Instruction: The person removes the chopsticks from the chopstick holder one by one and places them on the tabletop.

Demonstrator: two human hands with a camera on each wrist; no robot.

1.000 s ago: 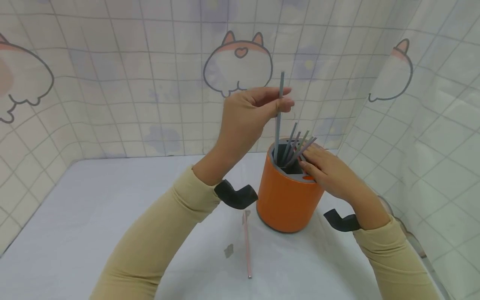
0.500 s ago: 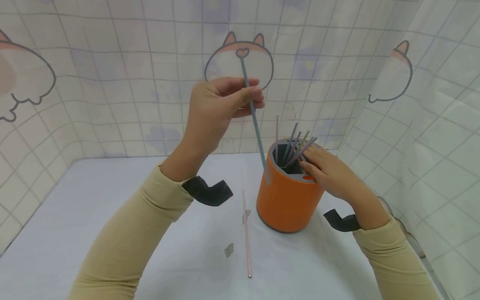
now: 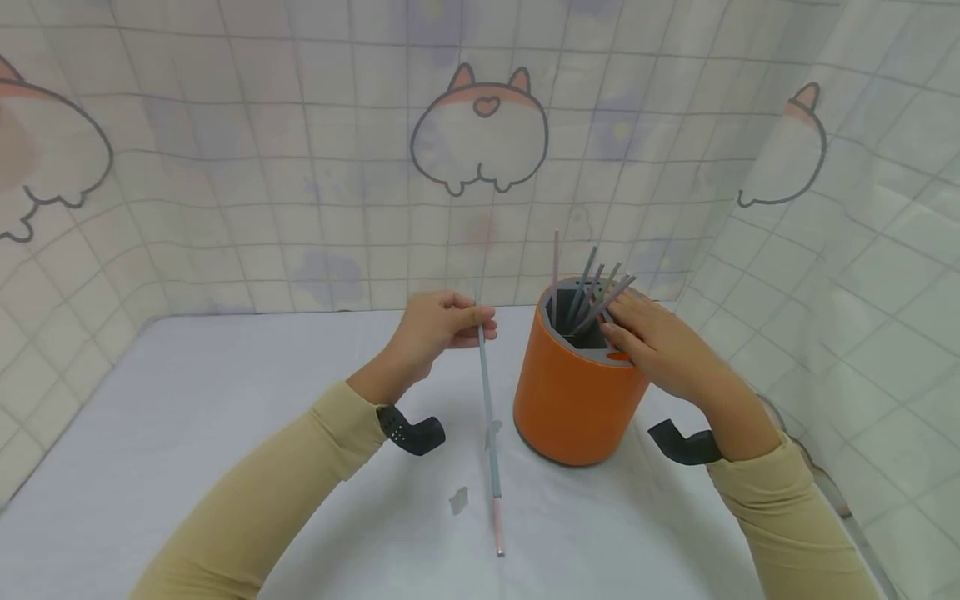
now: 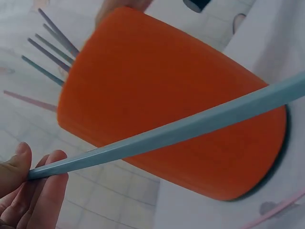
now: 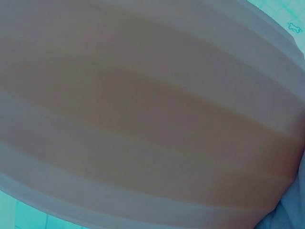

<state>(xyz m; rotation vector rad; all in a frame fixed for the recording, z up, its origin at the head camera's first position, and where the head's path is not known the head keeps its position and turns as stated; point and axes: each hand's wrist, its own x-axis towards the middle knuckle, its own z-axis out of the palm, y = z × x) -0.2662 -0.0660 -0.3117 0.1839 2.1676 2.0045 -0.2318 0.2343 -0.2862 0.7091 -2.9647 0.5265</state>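
My left hand (image 3: 442, 325) pinches a thin blue straw-like stick (image 3: 486, 400) near its far end, between thumb and fingertips. The stick slants toward me over the table, and its near end overlaps a pink stick (image 3: 498, 533) lying there. In the left wrist view the blue stick (image 4: 167, 136) crosses in front of an orange pen holder (image 4: 157, 86). My right hand (image 3: 660, 342) rests on top of that orange holder (image 3: 577, 408), at its right side, fingers reaching over the rim. Several thin coloured sticks (image 3: 588, 296) lean inside its grey insert. A blurred close surface fills the right wrist view.
The holder stands on a white-covered table (image 3: 225, 417). Grey patches (image 3: 459, 500) mark the cloth near the pink stick. A checked curtain (image 3: 337, 167) with animal drawings rises behind and at the sides. A cable (image 3: 825, 483) runs along the right edge.
The left hand has lifted the blue stick out of the holder, carried it left, then lowered it over the pink stick. A pink stick in the holder has come into view. The right hand stays put.
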